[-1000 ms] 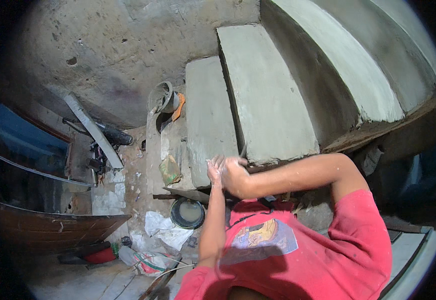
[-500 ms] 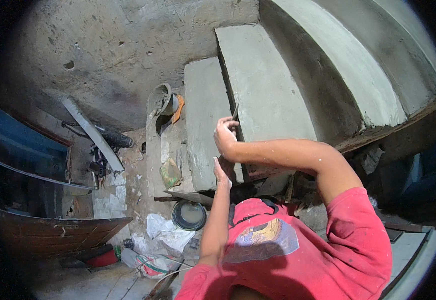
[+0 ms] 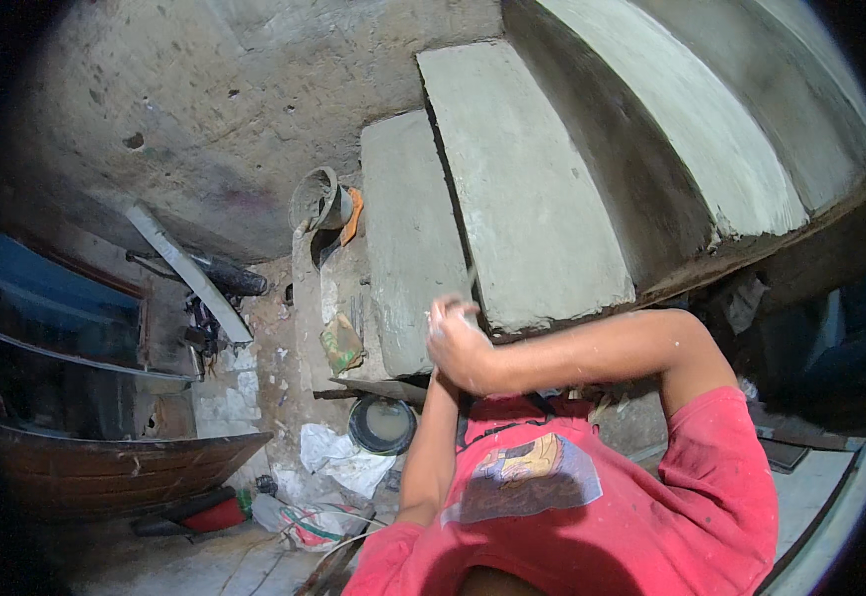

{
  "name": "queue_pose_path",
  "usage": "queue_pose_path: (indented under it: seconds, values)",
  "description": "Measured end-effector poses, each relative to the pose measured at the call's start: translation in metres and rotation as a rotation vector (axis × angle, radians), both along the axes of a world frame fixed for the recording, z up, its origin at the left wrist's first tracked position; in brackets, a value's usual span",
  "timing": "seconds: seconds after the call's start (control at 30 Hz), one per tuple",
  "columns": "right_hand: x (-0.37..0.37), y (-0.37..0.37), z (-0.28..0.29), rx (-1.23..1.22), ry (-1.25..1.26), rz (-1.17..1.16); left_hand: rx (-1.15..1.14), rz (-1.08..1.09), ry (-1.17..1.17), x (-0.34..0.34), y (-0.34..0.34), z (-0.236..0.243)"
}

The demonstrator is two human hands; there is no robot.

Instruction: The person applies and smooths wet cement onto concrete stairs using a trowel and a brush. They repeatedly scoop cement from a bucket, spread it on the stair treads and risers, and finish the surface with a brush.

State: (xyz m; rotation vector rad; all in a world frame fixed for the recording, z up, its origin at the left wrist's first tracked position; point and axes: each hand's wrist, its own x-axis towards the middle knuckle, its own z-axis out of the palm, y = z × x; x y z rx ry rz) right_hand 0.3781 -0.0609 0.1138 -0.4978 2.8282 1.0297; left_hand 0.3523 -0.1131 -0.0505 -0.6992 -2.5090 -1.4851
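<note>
My right hand [image 3: 463, 348] is curled at the near end of the lower step, its forearm crossing from the right. From its fingers rises a thin, blurred trowel [image 3: 472, 286], seen nearly edge-on beside the dark riser. My left forearm [image 3: 431, 452] comes up from below and ends under my right hand, which hides my left fingers. Smooth grey cement covers the lower step [image 3: 408, 223] to the left of the trowel. The higher step [image 3: 532, 189], also coated, lies to its right, with a rough near edge.
A bucket of grey mix [image 3: 315, 199] stands left of the steps. A black tub of cloudy water [image 3: 383, 425] sits below, beside white sheeting [image 3: 338, 462]. Further curved steps [image 3: 691, 119] climb at the right. A plank [image 3: 189, 270] leans at the left wall.
My right hand has come nearer to me along the riser, bringing the trowel with it. It now covers my left hand, whose fingers showed before.
</note>
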Motion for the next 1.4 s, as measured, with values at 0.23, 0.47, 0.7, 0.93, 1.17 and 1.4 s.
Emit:
queue_pose_path:
  seconds: [0.23,0.47,0.7,0.93,1.17,1.4]
  values:
    - [0.031,0.026,0.048,-0.284,-0.284,0.069,0.885,0.108,-1.224,-0.050,0.009,-0.073]
    - [-0.047,0.129,0.056,-0.834,0.332,-0.076,0.881,-0.056,-1.047,-0.053,0.024,-0.029]
    - [-0.016,0.147,0.011,-0.896,0.302,-0.139,0.912,-0.109,-1.074,-0.051,0.044,0.020]
    - [0.076,0.124,0.043,-1.043,-0.011,-0.166,0.927,-0.254,-1.053,-0.056,0.043,0.013]
    - [0.051,0.131,0.056,-0.899,0.087,-0.262,0.877,-0.258,-1.036,-0.058,0.047,0.017]
    - [0.036,0.139,0.082,-0.983,0.004,-0.351,0.851,-0.281,-1.038,-0.062,0.046,0.023]
